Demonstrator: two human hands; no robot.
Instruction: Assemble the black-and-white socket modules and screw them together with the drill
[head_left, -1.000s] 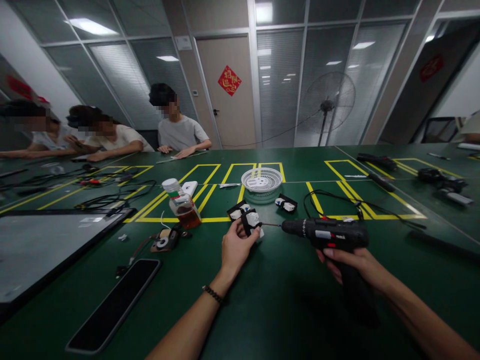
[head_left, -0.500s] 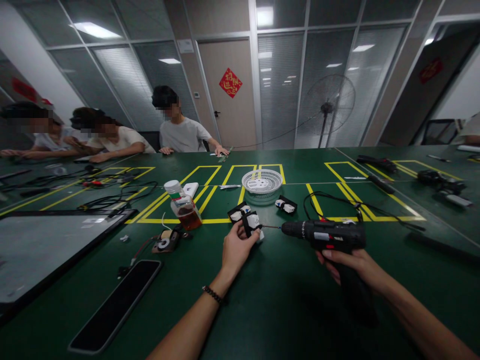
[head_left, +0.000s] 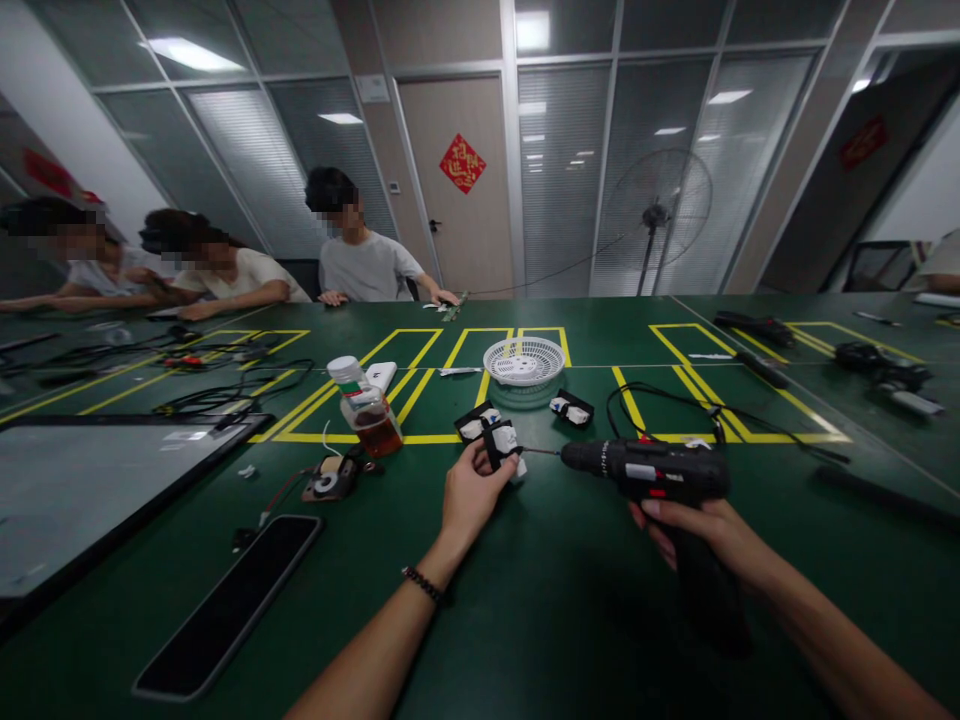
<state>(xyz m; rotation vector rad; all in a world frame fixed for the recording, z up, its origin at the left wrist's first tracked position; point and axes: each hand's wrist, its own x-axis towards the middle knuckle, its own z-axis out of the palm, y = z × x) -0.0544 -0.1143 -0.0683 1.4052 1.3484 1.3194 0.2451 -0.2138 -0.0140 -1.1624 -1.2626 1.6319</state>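
My left hand is closed round a small white and black part, holding it on the green table. My right hand grips the handle of a black electric screwdriver. The tool lies level, and its thin bit points left and touches the right side of the part. Two similar black and white parts, one behind my left hand and one further right, rest on the table. A white round grille sits beyond them.
A bottle with amber liquid stands left of my hand, by a small motor assembly. A dark phone and a large flat panel lie at the left. Black cables run at the right. Three people sit at the far left.
My hands and the screwdriver have stayed almost still. The person in the grey shirt at the far side has stretched an arm out to the right along the table.
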